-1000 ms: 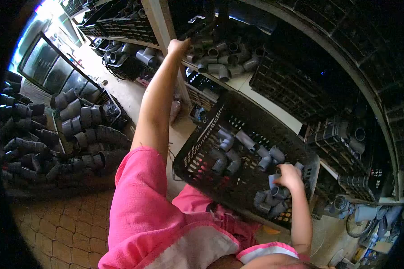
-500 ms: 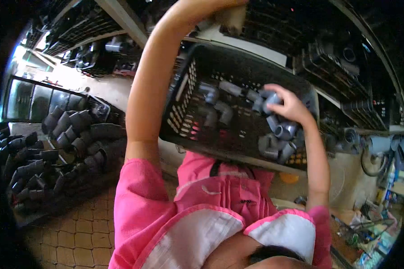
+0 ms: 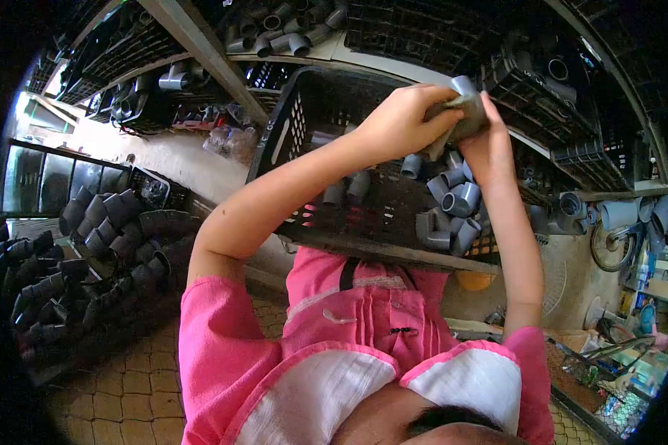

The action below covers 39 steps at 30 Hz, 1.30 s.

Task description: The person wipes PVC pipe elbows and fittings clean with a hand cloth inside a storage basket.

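Above the right side of a black plastic basket, my two hands meet around a grey pipe fitting. My right hand grips the fitting from below and the right. My left hand is closed on a dull grey-brown cloth, pressed against the fitting's side. Fingers and cloth cover most of the fitting, so its full shape is hidden. Inside the basket, several grey pipe elbows lie heaped at the right, and a few more sit nearer the middle, partly behind my left forearm.
A large pile of dark pipe fittings lies at the left. Shelves with black crates full of fittings surround the basket at the back and right. A wooden post slants at the upper left. A wheel stands at the right.
My left hand has come down from the upper shelf area with the cloth to meet my right hand. My right hand has lifted a fitting out of the heap in the basket.
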### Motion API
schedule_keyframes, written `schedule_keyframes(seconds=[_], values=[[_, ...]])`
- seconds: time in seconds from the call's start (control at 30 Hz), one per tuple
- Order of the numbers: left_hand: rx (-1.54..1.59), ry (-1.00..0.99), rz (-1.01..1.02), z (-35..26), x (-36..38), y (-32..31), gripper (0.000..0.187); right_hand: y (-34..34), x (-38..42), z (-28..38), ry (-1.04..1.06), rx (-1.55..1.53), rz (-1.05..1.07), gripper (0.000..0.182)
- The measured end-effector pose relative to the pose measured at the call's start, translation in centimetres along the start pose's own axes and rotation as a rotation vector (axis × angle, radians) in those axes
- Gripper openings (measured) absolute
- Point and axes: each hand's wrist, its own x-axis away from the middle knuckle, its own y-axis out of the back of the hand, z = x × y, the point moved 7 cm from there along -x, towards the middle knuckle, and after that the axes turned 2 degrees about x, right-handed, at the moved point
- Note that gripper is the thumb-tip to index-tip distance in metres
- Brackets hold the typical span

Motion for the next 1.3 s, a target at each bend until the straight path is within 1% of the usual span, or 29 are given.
schedule_keyframes(seconds=[0.1, 0.23, 0.27, 0.3, 0.37, 0.4, 0.47, 0.5, 0.57, 0.63, 0.67, 0.7, 0.77, 0.8, 0.83, 0.87, 0.9, 0.93, 1.0, 1.03, 1.1, 1.17, 1.2, 1.23, 1.3], values=[[-0.319, -0.137, -0.224, -0.9, 0.8, 1.4, 0.028, -0.9, 0.3, -1.6, -0.035, -0.041, -0.104, 0.036], [-0.478, -0.301, -0.201, -1.4, 1.6, 2.0, 0.025, -1.9, 0.0, -3.1, -0.096, -0.054, 0.039, 0.037], [-0.483, -0.372, -0.154, -1.3, 2.3, 1.0, 0.025, -1.7, 0.3, -3.1, -0.112, -0.041, -0.044, 0.038], [-0.525, -0.439, -0.119, -1.7, 2.8, 0.2, 0.027, -1.7, 0.6, -3.1, -0.11, 0.01, -0.022, 0.038], [-0.457, -0.423, -0.033, -2.0, 3.1, -0.6, 0.028, -1.5, 0.8, -2.9, -0.104, 0.117, 0.02, 0.04], [-0.441, -0.43, -0.066, -2.0, 2.9, -0.3, 0.027, -0.9, 0.6, -3.4, -0.122, 0.122, -0.011, 0.041], [-0.406, -0.444, -0.129, -1.5, 2.3, 0.5, 0.027, -1.1, 0.6, -3.2, -0.05, 0.141, -0.021, 0.041], [-0.429, -0.416, -0.173, -1.1, 2.1, 0.9, 0.026, -1.4, 0.9, -3.4, -0.014, 0.146, -0.027, 0.041], [-0.438, -0.37, -0.202, -0.6, 1.8, 1.0, 0.025, -2.7, 1.5, -2.6, 0.001, 0.157, 0.001, 0.051], [-0.369, -0.426, -0.086, -1.3, 2.5, 0.3, 0.026, -3.0, 1.4, -1.8, 0.036, 0.196, 0.053, 0.059], [-0.336, -0.429, -0.027, -1.7, 3.0, -0.3, 0.029, -2.0, 0.9, -1.7, 0.051, 0.293, 0.047, 0.066], [-0.36, -0.452, 0.032, -2.3, 3.5, -1.0, 0.033, -2.0, 0.9, -1.7, 0.043, 0.301, 0.061, 0.066], [-0.468, -0.516, 0.052, -2.6, 3.4, -1.2, 0.033, -1.9, 1.2, -1.5, 0.029, 0.322, 0.087, 0.064], [-0.462, -0.511, -0.019, -2.1, 2.7, -0.5, 0.034, -2.2, 1.1, -1.6, 0.03, 0.316, 0.116, 0.066], [-0.455, -0.506, -0.087, -1.4, 1.9, 0.4, 0.035, -2.2, 1.2, -1.6, 0.053, 0.304, 0.07, 0.066], [-0.481, -0.377, -0.124, -0.2, 1.0, 1.0, 0.035, -2.5, 1.3, -1.7, 0.077, 0.288, 0.023, 0.067], [-0.494, -0.359, -0.136, -0.2, 0.8, 1.4, 0.035, -2.5, 1.4, -1.6, 0.102, 0.272, -0.022, 0.068], [-0.474, -0.406, -0.109, -0.7, 1.1, 1.0, 0.034, -2.3, 1.3, -1.4, 0.114, 0.279, -0.043, 0.07], [-0.424, -0.5, -0.083, -2.3, 2.5, -0.4, 0.034, -2.2, 1.3, -1.1, 0.09, 0.255, 0.01, 0.07], [-0.424, -0.545, -0.006, -3.1, 3.0, -1.4, 0.034, -2.2, 1.4, -1.1, 0.075, 0.244, 0.036, 0.07], [-0.455, -0.548, 0.057, -3.0, 2.8, -1.8, 0.033, -2.5, 1.6, -0.8, 0.106, 0.27, 0.018, 0.072], [-0.507, -0.522, -0.085, -1.7, 1.6, 0.3, 0.032, -2.8, 1.7, -0.9, 0.126, 0.238, -0.002, 0.073], [-0.54, -0.431, -0.122, -1.0, 0.9, 1.1, 0.034, -2.8, 2.0, -1.1, 0.079, 0.127, -0.111, 0.074], [-0.586, -0.46, -0.124, -1.2, 1.0, 1.7, 0.037, -3.0, 2.0, -1.0, 0.081, 0.14, -0.089, 0.075], [-0.634, -0.544, -0.066, -2.1, 1.8, 0.9, 0.04, -2.8, 1.9, -0.4, 0.091, 0.168, -0.042, 0.077]])
